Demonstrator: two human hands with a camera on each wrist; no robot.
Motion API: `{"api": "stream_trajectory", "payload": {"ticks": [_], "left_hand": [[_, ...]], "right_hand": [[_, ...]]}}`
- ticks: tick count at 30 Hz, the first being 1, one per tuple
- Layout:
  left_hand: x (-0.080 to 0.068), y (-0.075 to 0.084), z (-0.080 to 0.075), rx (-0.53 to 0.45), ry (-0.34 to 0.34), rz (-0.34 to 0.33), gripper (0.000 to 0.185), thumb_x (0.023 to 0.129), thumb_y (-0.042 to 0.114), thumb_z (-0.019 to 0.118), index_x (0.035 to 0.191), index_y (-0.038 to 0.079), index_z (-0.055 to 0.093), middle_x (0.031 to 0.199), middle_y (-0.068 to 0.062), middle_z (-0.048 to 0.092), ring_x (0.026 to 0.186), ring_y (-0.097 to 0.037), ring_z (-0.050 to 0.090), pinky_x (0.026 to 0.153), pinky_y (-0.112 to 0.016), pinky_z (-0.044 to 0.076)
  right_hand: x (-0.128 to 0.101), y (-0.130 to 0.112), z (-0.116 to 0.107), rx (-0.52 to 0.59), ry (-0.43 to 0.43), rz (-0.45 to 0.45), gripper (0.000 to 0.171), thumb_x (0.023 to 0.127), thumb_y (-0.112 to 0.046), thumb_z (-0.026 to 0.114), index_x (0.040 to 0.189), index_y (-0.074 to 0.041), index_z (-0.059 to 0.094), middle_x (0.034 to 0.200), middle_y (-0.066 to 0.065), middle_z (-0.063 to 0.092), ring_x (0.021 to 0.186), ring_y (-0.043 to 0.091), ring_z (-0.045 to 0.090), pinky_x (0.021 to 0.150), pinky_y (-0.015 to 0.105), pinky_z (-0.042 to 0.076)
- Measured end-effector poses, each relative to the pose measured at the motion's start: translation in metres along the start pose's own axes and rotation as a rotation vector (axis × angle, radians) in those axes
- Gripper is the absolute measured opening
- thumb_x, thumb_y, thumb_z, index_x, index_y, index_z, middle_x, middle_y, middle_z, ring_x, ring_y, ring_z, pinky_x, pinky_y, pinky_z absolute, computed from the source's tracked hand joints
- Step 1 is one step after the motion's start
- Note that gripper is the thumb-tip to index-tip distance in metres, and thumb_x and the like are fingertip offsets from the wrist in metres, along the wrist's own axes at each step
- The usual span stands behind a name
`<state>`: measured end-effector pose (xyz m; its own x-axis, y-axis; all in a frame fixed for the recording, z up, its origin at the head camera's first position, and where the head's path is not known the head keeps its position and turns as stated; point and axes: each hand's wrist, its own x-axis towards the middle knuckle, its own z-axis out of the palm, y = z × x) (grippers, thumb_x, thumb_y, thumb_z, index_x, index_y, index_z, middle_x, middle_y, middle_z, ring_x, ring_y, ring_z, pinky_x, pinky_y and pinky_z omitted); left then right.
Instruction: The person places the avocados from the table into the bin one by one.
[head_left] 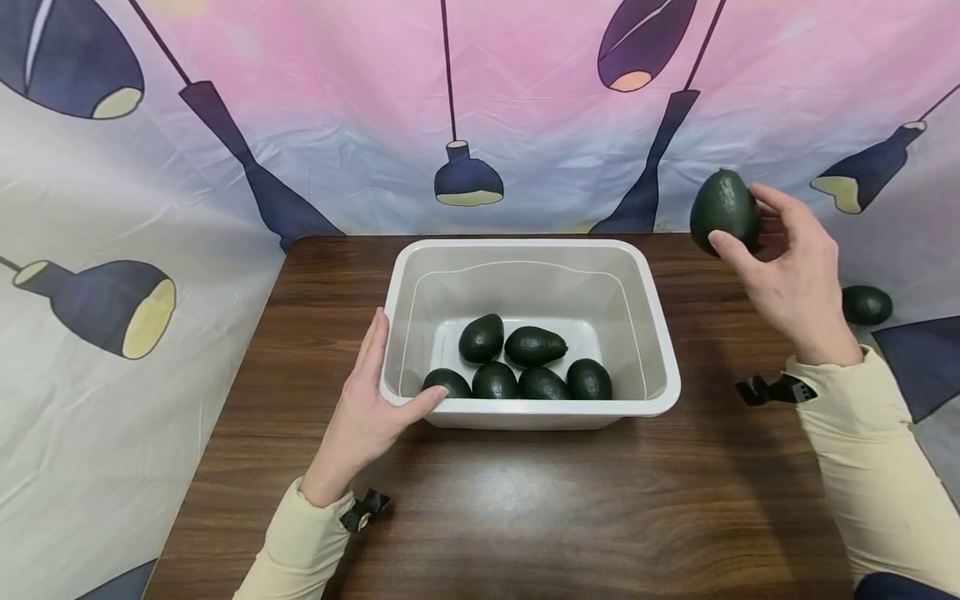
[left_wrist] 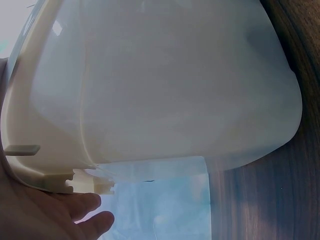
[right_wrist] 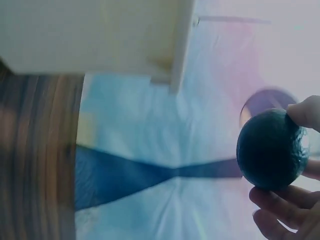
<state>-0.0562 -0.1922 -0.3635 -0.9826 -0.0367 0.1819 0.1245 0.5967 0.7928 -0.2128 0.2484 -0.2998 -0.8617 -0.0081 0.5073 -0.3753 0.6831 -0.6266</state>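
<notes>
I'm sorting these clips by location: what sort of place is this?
Probably a staged recording setup, not a kitchen: a dark wooden table, a lamp-printed fabric backdrop draped around it, and a white plastic tub of dark green avocados.

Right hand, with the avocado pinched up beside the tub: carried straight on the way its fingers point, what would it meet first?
Probably the printed backdrop. The right hand holds its avocado above the table's far edge, fingers pointing up and away; depth is unclear.

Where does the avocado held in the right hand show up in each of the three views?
Head: held avocado at upper right, above the table, gripped by the right hand.
Left wrist: not in view.
Right wrist: at the right edge, in the fingertips.
Shared landmark: the white tub, which shows in all three.
</notes>
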Motion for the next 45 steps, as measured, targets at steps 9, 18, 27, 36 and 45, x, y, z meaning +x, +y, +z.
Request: {"api": "stream_trajectory", "payload": {"ticks": [9, 18, 27, 36, 45], "left_hand": [[0.001, 0.001, 0.0, 0.006, -0.001, -0.006, 0.11, 0.075, 0.043, 0.083, 0.157, 0.023, 0.011, 0.161, 0.008, 0.008, 0.146, -0.017, 0.015, 0.111, -0.053, 0.024], [0.0, -0.001, 0.0, 0.005, 0.004, -0.001, 0.111, 0.075, 0.042, 0.083, 0.157, 0.022, 0.011, 0.161, 0.007, 0.009, 0.145, -0.018, 0.016, 0.11, -0.053, 0.026], [-0.001, 0.0, 0.0, 0.005, -0.002, -0.008, 0.11, 0.075, 0.041, 0.083, 0.157, 0.022, 0.012, 0.161, 0.006, 0.01, 0.145, -0.018, 0.016, 0.11, -0.053, 0.025], [-0.001, 0.0, 0.001, -0.004, 0.006, 0.001, 0.111, 0.075, 0.04, 0.084, 0.157, 0.021, 0.012, 0.161, 0.005, 0.01, 0.145, -0.018, 0.016, 0.111, -0.052, 0.025], [0.0, 0.0, 0.001, -0.012, 0.01, 0.008, 0.11, 0.075, 0.04, 0.084, 0.157, 0.021, 0.013, 0.161, 0.006, 0.01, 0.145, -0.018, 0.016, 0.111, -0.053, 0.025]], "right_hand": [[-0.011, -0.037, 0.009, -0.016, -0.046, -0.246, 0.072, 0.074, -0.007, 0.084, 0.139, -0.016, 0.055, 0.12, 0.013, 0.061, 0.103, 0.008, 0.055, 0.083, 0.011, 0.035], [-0.018, -0.056, 0.02, -0.019, -0.137, -0.391, 0.072, 0.07, -0.01, 0.087, 0.136, -0.008, 0.057, 0.121, 0.014, 0.061, 0.103, 0.024, 0.056, 0.084, 0.02, 0.037], [-0.025, -0.061, 0.028, -0.06, -0.232, -0.382, 0.071, 0.074, -0.023, 0.086, 0.138, -0.013, 0.055, 0.123, 0.01, 0.06, 0.114, 0.028, 0.053, 0.087, 0.046, 0.04], [-0.027, -0.062, 0.031, -0.042, -0.206, -0.475, 0.067, 0.072, -0.02, 0.086, 0.132, -0.008, 0.059, 0.124, 0.012, 0.059, 0.118, 0.032, 0.05, 0.095, 0.049, 0.038], [-0.026, -0.06, 0.024, -0.021, -0.145, -0.465, 0.056, 0.075, -0.009, 0.082, 0.127, -0.003, 0.062, 0.125, 0.015, 0.058, 0.117, 0.034, 0.05, 0.097, 0.046, 0.037]]}}
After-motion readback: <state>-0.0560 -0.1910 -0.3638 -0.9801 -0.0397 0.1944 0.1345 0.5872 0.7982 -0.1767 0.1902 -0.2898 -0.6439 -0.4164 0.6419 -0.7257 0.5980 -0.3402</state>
